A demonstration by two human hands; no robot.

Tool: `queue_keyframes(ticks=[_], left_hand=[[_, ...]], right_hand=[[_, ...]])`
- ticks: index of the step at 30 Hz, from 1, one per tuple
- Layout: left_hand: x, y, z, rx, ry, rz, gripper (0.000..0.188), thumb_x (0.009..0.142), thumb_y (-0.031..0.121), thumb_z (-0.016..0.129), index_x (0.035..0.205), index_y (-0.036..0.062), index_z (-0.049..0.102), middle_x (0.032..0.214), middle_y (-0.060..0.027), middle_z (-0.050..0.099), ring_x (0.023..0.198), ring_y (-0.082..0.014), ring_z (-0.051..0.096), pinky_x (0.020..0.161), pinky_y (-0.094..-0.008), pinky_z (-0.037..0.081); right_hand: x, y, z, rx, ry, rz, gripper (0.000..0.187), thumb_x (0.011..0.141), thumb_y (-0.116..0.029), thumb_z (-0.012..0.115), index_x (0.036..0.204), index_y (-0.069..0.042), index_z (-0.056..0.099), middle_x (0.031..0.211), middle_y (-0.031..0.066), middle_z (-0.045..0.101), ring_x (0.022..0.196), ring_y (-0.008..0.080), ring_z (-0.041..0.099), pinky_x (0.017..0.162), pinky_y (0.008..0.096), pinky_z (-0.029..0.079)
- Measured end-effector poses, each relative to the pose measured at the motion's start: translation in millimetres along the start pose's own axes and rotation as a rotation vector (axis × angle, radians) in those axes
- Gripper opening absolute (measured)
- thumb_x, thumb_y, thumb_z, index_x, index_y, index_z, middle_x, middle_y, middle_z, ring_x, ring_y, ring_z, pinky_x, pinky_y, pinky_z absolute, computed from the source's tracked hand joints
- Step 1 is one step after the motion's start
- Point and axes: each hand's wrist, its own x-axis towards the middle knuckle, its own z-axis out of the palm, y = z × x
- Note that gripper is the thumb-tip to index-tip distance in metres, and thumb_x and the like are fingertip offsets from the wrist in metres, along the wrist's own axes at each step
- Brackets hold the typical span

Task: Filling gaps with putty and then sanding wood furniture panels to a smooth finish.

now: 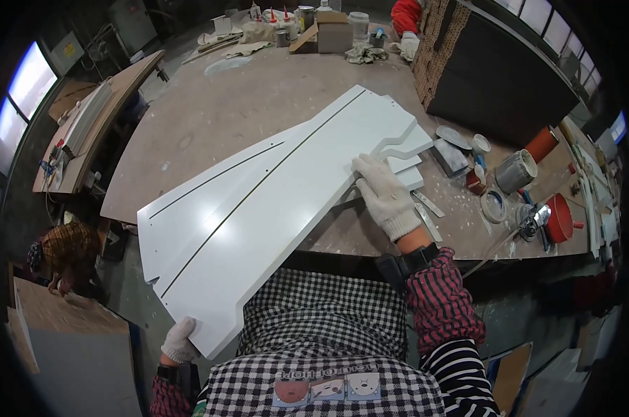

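A long white panel (280, 187) with a dark groove along its length and notched edges lies slantwise across the table, its near end jutting over the table's front edge. My left hand (180, 340), in a white knit glove, grips the corner of that near end. My right hand (386, 196), gloved alike, is wrapped over the panel's right-hand edge; its fingertips are partly hidden. Beneath the panel lies a second white panel (182, 198) with a similar groove, fanned out to the left. More white panel ends (406, 165) show under the right side.
On the brown table (210, 97), a cardboard box (335, 33) and bottles stand at the back. To the right are a metal can (516, 171), a red bowl (559, 218), tape rolls and metal strips (427, 212). A black panel (502, 76) stands near a co-worker's gloved hand (409, 46). Another person (68, 257) bends at left.
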Motion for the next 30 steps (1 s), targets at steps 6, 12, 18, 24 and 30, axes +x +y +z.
queue_keyframes(ticks=[6, 12, 18, 24, 30], left_hand=[[-2, -2, -9, 0.032, 0.066, -0.003, 0.064, 0.088, 0.034, 0.061, 0.136, 0.0004, 0.036, 0.134, -0.0170, 0.048, 0.123, -0.0336, 0.049, 0.102, -0.0486, 0.041], [-2, -1, -3, 0.065, 0.138, -0.019, 0.060, 0.090, 0.033, 0.057, 0.135, -0.0011, 0.036, 0.131, -0.0181, 0.050, 0.119, -0.0343, 0.052, 0.100, -0.0487, 0.043], [-6, 7, 31, 0.033, 0.032, 0.034, 0.059, 0.090, 0.032, 0.052, 0.134, -0.0039, 0.036, 0.129, -0.0199, 0.051, 0.116, -0.0335, 0.054, 0.097, -0.0476, 0.045], [-7, -3, 46, 0.053, 0.004, 0.024, 0.065, 0.090, 0.038, 0.055, 0.136, -0.0023, 0.034, 0.130, -0.0191, 0.050, 0.116, -0.0336, 0.053, 0.098, -0.0468, 0.045], [-16, -3, 52, -0.016, -0.022, 0.031, 0.068, 0.089, 0.040, 0.055, 0.139, -0.0003, 0.031, 0.131, -0.0187, 0.049, 0.117, -0.0333, 0.053, 0.098, -0.0466, 0.045]], right_hand=[[-34, -8, -18, -0.073, 0.090, 0.027, 0.034, 0.085, -0.013, 0.059, 0.119, -0.008, 0.059, 0.117, 0.0142, 0.060, 0.112, 0.0301, 0.055, 0.098, 0.0380, 0.042], [-81, 7, -54, -0.312, 0.073, 0.234, 0.034, 0.085, -0.017, 0.060, 0.119, -0.012, 0.060, 0.111, 0.0116, 0.062, 0.101, 0.0281, 0.059, 0.086, 0.0382, 0.048], [-105, 19, -89, -0.427, -0.222, 0.673, 0.036, 0.085, -0.026, 0.058, 0.119, -0.014, 0.054, 0.102, 0.0144, 0.060, 0.097, 0.0323, 0.058, 0.080, 0.0417, 0.048], [-100, 22, -86, -0.448, -0.271, 0.699, 0.032, 0.086, -0.028, 0.057, 0.115, -0.014, 0.054, 0.096, 0.0150, 0.060, 0.090, 0.0351, 0.060, 0.076, 0.0447, 0.048], [-99, 28, -88, -0.351, -0.256, 0.719, 0.032, 0.085, -0.027, 0.055, 0.115, -0.014, 0.056, 0.094, 0.0156, 0.062, 0.087, 0.0356, 0.061, 0.077, 0.0439, 0.049]])
